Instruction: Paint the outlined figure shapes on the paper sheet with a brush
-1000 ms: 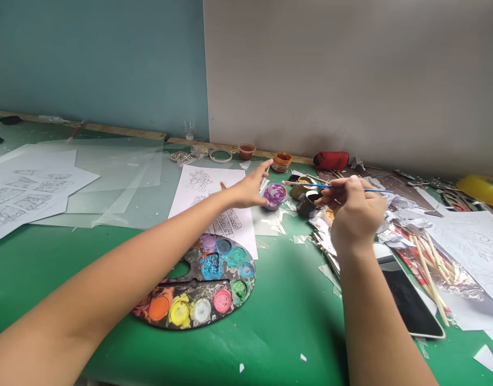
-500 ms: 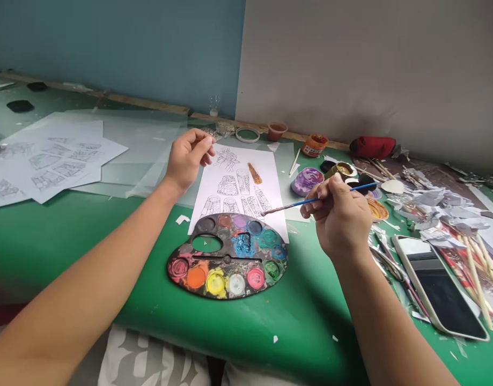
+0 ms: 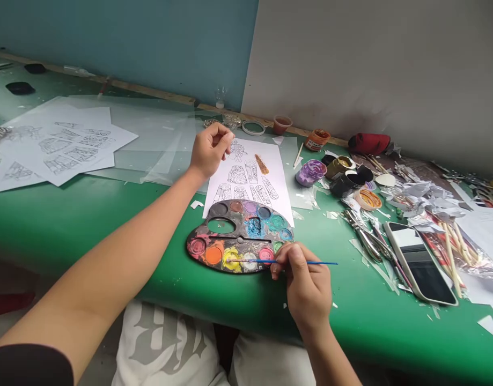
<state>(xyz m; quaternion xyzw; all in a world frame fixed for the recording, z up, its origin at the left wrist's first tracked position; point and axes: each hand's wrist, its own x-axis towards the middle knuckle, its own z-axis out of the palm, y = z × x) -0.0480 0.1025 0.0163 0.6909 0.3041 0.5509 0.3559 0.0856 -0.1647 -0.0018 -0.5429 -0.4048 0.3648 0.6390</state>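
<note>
My right hand pinches a thin blue paintbrush level over the front of the palette. The brush tip is at the yellow paint well. The kidney-shaped black palette holds several round wells of colour and lies partly on a white sheet of line drawings. A small brown-painted piece rests on the sheet's right side. Near the sheet's upper left corner, my left hand has its fingertips pinched together; whatever is between them is too small or hidden to make out.
Paint jars and an orange jar stand right of the sheet. Farther right lie pliers, a phone, wooden sticks and paper scraps. More printed sheets lie at the left.
My right hand has brought the paintbrush down and left, from above the sheet's lower edge to the palette's yellow well. The left hand stays pinched near the sheet; the view has shifted.
</note>
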